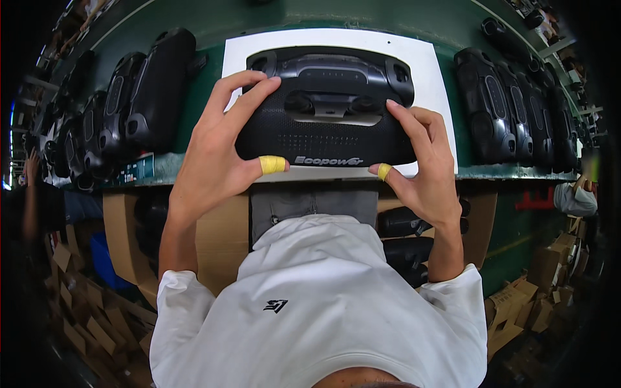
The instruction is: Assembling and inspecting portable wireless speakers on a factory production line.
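Observation:
A black portable speaker [323,143] with a perforated front, a glossy control strip and a carry handle lies on a white board [444,87] in front of me. My left hand [220,142] grips its left end, two fingertips on the upper face and the yellow-taped thumb at the near edge. At the right end, my right hand [427,171] holds it the same way, index fingertip on the top and a taped thumb by the near edge. My other fingers are partly hidden.
More black speakers stand in rows on the green bench, left [162,90] and right [488,113]. Below the bench edge are a cardboard box [217,252] on the left and several speakers [407,252] on the right. Cardboard pieces [100,333] and a blue bin [105,262] lie lower left.

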`<action>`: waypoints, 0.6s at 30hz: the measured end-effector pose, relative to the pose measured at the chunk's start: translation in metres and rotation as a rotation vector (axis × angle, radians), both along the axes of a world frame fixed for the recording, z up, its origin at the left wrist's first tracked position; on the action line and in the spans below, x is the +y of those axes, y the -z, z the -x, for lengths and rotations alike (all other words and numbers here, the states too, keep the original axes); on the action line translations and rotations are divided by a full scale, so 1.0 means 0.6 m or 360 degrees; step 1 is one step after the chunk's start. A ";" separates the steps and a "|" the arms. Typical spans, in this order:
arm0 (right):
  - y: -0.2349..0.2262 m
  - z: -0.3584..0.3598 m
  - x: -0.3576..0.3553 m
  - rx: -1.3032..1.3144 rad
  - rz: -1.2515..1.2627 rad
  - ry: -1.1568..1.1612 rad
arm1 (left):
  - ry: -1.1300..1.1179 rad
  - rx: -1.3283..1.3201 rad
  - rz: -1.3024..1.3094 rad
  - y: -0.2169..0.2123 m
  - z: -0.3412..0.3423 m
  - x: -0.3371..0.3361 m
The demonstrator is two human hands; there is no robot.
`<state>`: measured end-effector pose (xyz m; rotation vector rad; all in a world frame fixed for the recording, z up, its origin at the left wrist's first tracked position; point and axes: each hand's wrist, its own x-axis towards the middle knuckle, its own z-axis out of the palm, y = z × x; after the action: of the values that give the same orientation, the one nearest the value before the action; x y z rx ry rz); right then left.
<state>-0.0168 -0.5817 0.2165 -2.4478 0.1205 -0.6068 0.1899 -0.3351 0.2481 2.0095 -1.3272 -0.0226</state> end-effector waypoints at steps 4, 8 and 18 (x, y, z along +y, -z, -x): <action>0.007 -0.042 -0.037 0.0030 0.0103 0.0086 | -0.0038 0.0026 -0.0044 0.013 -0.050 -0.041; 0.021 -0.073 -0.064 0.0032 0.0188 0.0086 | -0.0078 0.0104 -0.0090 0.018 -0.074 -0.070; 0.031 -0.093 -0.087 0.0100 0.0225 0.0089 | -0.0101 0.0284 -0.0180 0.030 -0.098 -0.087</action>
<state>0.0391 -0.6340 0.1977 -2.6089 0.1774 -0.5808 0.2484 -0.3874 0.2301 2.0897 -1.1718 -0.2473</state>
